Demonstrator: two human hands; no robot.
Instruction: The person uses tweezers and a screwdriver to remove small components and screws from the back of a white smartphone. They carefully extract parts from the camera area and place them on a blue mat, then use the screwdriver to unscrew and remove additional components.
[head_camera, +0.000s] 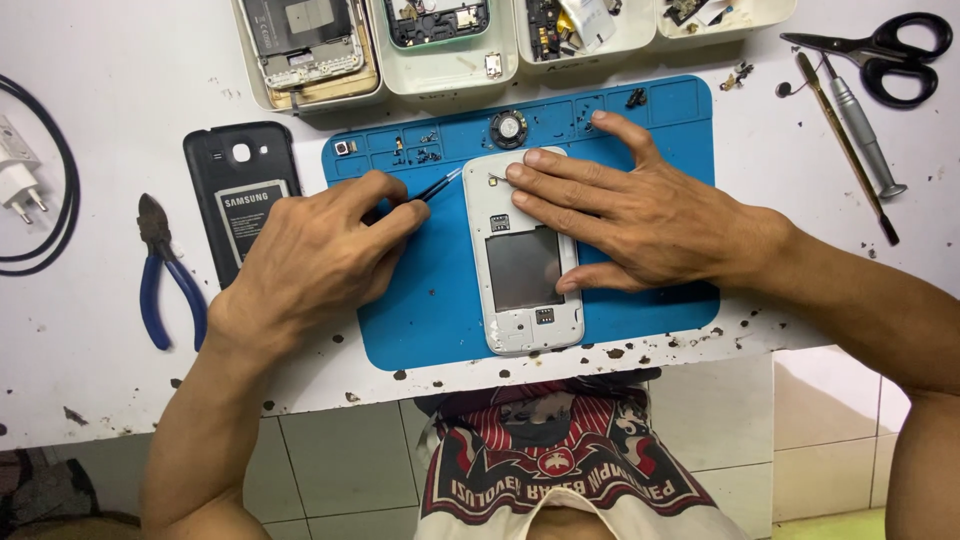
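Just beyond the black tweezers (437, 187) gripped in the left hand (315, 255), a white phone frame (522, 252) with a grey middle is seen on a blue mat (660, 130). Blue-handled pliers (165, 275) and a black back cover (240, 195) are seen outward of that grip.

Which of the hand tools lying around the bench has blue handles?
The pliers at the left, beside the black back cover. The scissors at top right have black handles, and the screwdriver is bare metal.
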